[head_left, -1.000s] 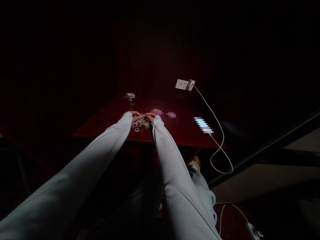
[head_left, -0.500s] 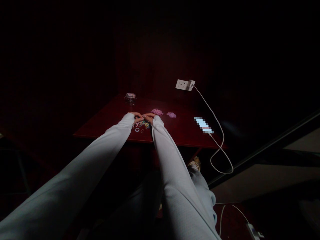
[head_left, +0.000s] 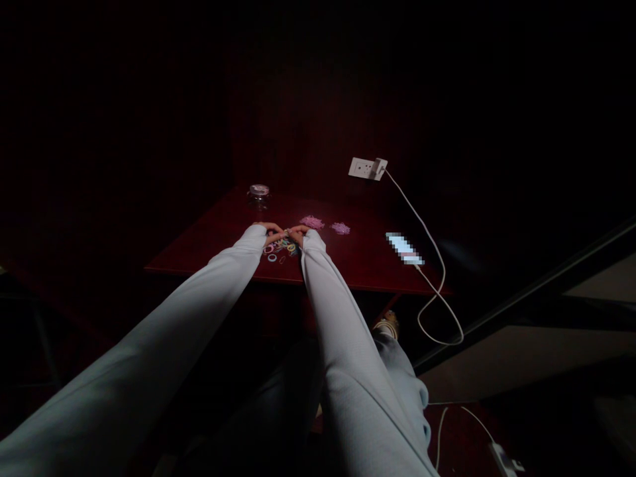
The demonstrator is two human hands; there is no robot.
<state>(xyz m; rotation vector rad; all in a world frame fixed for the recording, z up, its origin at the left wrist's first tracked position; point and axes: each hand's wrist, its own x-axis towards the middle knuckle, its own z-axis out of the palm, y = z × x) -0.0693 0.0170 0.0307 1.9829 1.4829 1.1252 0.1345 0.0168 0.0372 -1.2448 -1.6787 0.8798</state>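
Note:
My left hand [head_left: 271, 233] and my right hand [head_left: 299, 234] meet above the table, their fingertips pinched close together. Something small and pale shows between them, but its kind is too small to make out. Right under and in front of the hands lies a loose heap of coloured elastic hair ties [head_left: 291, 248], partly hidden by the fingers. A light blue ring-shaped hair tie [head_left: 272, 258] lies at the heap's near edge. Just beyond my right hand sits a pile of small pink bits [head_left: 312, 222], with a smaller purple pile [head_left: 340, 228] to its right.
A clear jar with a pale lid [head_left: 259, 191] stands at the back left of the dark red table [head_left: 199, 248]. On the right lies a lit phone [head_left: 405, 249]; its white cable [head_left: 444, 265] loops past the table edge up to a wall socket [head_left: 366, 168].
The fingertips have shifted slightly, and a small pale thing now shows between them. The arms, piles, jar and phone stay where they were.

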